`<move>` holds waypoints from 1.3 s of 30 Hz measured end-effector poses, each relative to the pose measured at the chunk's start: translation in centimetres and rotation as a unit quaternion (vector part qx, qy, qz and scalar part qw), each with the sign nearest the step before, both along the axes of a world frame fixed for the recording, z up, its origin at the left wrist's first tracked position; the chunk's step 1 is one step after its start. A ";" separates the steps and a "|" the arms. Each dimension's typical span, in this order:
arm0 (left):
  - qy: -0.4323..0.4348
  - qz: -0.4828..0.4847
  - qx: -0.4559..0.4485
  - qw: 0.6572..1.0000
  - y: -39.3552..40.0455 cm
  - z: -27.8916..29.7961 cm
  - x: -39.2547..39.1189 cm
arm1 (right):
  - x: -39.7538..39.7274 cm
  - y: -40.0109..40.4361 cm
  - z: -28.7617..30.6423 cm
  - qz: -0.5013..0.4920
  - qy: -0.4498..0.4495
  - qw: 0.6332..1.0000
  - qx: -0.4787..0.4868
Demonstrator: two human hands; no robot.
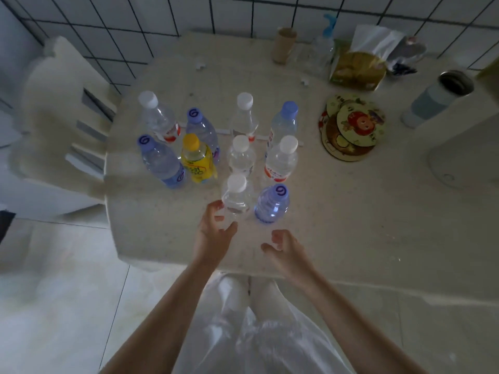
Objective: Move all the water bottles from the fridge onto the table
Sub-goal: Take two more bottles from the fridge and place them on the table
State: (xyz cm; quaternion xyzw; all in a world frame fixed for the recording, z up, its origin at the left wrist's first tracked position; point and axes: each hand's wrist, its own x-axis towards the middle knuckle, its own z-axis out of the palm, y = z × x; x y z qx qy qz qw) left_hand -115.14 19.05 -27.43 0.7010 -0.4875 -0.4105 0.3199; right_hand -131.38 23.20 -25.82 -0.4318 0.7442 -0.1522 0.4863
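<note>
Several water bottles stand upright in a cluster on the pale table (337,225): clear ones with white caps, bluish ones with purple caps, and one yellow bottle (198,161). The nearest clear white-capped bottle (235,197) has my left hand (214,229) curled around its base, fingers on its left side and thumb below it. Just to its right stands a blue purple-capped bottle (271,205). My right hand (285,245) hovers a little in front of that blue bottle, fingers apart and holding nothing. The fridge is out of view.
A pale chair (62,125) stands at the table's left. On the table's right are round coasters (351,126), a grey tumbler (437,98), a yellow tissue box (356,70) and a cardboard tube (283,44). A tiled wall runs behind.
</note>
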 end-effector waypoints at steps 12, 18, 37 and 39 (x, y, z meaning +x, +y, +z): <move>-0.010 0.146 -0.009 0.989 12.2 4.7 7.2 | 8.9 2.6 6.5 0.181 -0.046 0.972 -0.139; 0.007 0.247 -0.013 0.969 18.8 5.5 14.2 | 18.1 5.3 7.7 0.290 -0.052 0.941 -0.165; 0.046 0.434 -0.023 0.900 34.8 7.3 48.8 | 52.9 16.9 8.9 0.453 -0.110 0.876 -0.124; 0.036 0.428 -0.031 0.903 33.3 7.8 51.6 | 55.5 15.8 9.2 0.454 -0.116 0.874 -0.129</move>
